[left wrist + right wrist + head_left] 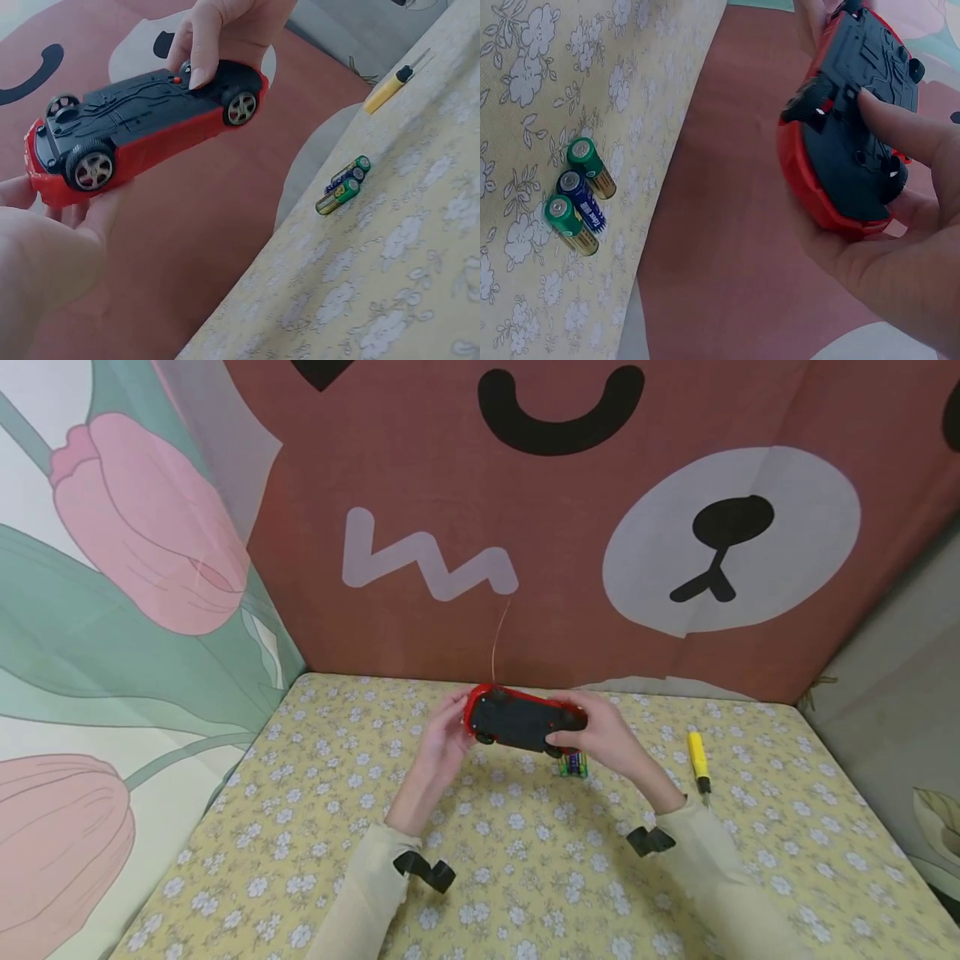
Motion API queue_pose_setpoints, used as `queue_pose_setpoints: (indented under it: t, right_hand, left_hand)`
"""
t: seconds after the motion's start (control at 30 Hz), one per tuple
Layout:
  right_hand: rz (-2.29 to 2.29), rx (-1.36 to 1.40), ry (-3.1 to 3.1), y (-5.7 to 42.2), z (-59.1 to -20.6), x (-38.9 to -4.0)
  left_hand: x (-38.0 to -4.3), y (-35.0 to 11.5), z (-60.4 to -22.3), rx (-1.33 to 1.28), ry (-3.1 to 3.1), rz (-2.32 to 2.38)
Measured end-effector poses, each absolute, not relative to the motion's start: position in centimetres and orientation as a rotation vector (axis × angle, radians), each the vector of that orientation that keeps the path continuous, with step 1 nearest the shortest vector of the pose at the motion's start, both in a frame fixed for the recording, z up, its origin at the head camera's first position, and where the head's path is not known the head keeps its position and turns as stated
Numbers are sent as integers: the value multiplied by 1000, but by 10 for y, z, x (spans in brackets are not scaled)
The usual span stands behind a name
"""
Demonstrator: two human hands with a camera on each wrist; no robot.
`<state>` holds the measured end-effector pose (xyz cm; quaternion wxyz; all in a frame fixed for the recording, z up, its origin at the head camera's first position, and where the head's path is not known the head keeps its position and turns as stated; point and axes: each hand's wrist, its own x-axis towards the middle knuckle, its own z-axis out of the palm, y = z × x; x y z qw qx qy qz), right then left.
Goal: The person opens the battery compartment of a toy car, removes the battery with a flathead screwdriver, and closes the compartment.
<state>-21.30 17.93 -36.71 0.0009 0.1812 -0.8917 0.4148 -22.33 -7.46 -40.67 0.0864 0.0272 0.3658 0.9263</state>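
Note:
A red toy car (517, 720) is held up over the table with its black underside turned toward me. My left hand (444, 739) grips one end of it, fingers around the red body. At the other end my right hand (603, 735) holds the car, its thumb (904, 124) pressed on the underside. Close to that thumb is a small red switch (176, 79). A thin wire (494, 643) rises from the car's far side. Silver-rimmed wheels (94, 169) show at the corners.
Three batteries, one of them blue (581, 201) between two green ones, lie side by side on the flowered tablecloth (517, 860) below the car. A yellow-handled screwdriver (698, 760) lies farther right. A patterned curtain (420, 635) hangs behind the table.

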Motion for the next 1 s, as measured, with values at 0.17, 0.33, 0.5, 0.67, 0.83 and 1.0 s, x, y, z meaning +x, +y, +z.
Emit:
queue_pose_setpoints:
  t: [0.17,0.33,0.5,0.67,0.83,1.0]
  right_hand:
    - [1245,636,-2791,179,-369,-213]
    - [1228,652,-2763,177,-373,-212]
    - [1218,637,-2690,175,-376,-210]
    - [1216,622,-2643,173,-377,-209]
    - [1187,679,-2586,170,-376,-209]
    - [1131,769,-2514,167,-378,-208]
  left_hand:
    - [-221,-76,-411,151,960,2671]
    - [-216,-80,-415,291,858,2489]
    - [-216,-81,-415,410,841,2345]
    - [-215,-84,-412,434,791,2311]
    - [-215,-86,-411,353,830,2318]
    - [-218,-84,-410,263,942,2270]
